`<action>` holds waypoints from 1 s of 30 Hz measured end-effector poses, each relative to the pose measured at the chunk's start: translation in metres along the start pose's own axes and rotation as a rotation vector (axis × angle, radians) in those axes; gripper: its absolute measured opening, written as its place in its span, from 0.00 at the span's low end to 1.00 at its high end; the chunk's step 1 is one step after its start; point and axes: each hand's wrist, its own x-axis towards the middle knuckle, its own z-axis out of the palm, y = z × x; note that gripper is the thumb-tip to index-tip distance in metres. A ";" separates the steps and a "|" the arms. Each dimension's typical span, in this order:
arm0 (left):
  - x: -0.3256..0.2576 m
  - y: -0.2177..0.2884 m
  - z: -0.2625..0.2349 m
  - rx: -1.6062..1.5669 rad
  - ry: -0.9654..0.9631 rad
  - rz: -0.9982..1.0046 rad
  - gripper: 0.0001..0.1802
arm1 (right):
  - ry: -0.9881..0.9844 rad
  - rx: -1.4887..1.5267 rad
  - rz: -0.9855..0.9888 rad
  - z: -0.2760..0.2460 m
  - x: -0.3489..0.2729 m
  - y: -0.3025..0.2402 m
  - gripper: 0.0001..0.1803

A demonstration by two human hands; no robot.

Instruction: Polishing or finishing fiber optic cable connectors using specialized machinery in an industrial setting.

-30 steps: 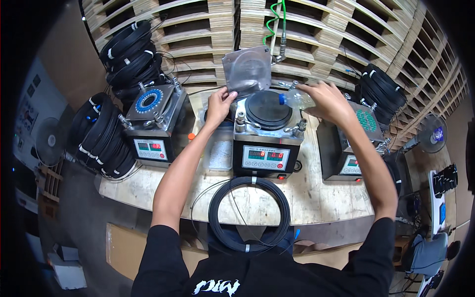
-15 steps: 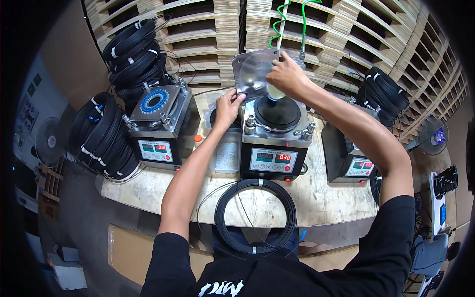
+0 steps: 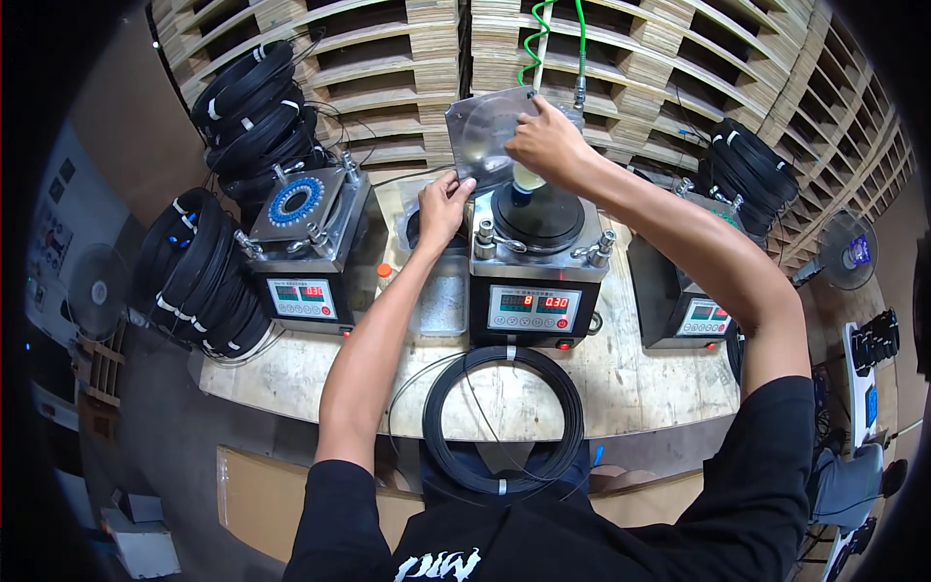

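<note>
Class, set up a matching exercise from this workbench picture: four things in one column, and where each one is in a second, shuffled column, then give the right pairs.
Things
1. blue ring fixture
2. loose black cable coil
3. green spiral hose
4. small standing fan

Places
A. hanging above the middle machine
B. on top of the left machine
C. far right, beyond the bench
D. at the near bench edge, before the middle machine

Pairs: 1-B, 2-D, 3-A, 4-C
</note>
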 end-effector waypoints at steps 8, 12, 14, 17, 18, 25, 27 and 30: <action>-0.001 -0.004 -0.011 -0.002 -0.025 -0.026 0.12 | -0.162 0.076 -0.016 -0.014 -0.020 0.002 0.06; 0.004 -0.003 -0.003 -0.051 -0.032 -0.039 0.13 | -0.023 0.041 0.066 -0.002 -0.013 0.003 0.06; 0.006 -0.009 -0.004 -0.094 -0.033 -0.027 0.13 | 0.008 -0.003 0.098 0.004 -0.009 0.002 0.05; 0.005 -0.012 -0.005 -0.076 -0.026 0.043 0.12 | 0.096 0.137 0.143 0.020 -0.030 0.012 0.09; 0.003 -0.013 -0.010 -0.081 -0.030 0.032 0.12 | -0.096 0.172 0.164 0.013 -0.037 0.017 0.16; 0.001 0.001 0.003 0.013 -0.041 -0.007 0.13 | -0.194 0.636 0.377 0.034 -0.150 0.024 0.32; 0.007 -0.018 0.003 0.027 -0.072 0.005 0.15 | 0.073 1.294 0.501 0.076 -0.177 0.010 0.35; 0.015 -0.067 -0.020 0.038 0.060 0.051 0.23 | 0.286 1.718 0.770 0.108 -0.195 -0.039 0.37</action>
